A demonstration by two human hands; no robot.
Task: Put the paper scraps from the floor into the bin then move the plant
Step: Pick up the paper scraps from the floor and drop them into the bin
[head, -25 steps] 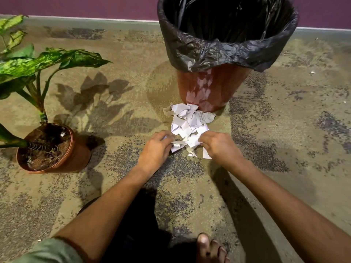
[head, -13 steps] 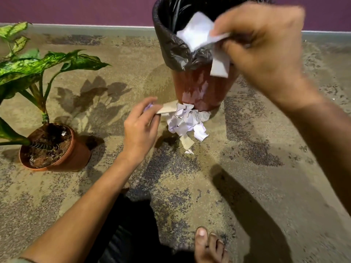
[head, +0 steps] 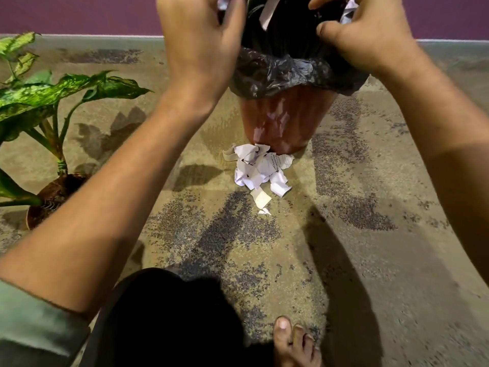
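Both hands are up over the bin (head: 287, 123), so the torn bits drop inside its crinkled black liner (head: 288, 72). Left hand (head: 198, 41) loosely curled, a white scrap at its fingertips; right hand (head: 362, 35) pinching another. A ragged heap of paper scraps (head: 258, 169) lies on the speckled floor (head: 370, 260) against the bin's foot. The potted plant (head: 50, 107) stands well left of the bin, untouched

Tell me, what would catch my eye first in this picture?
Two bare hands, left and right, raised over a brown bin lined with a black bag, with white scraps at the fingertips. A pile of torn paper lies on the floor at the bin's foot. A potted plant stands at far left.
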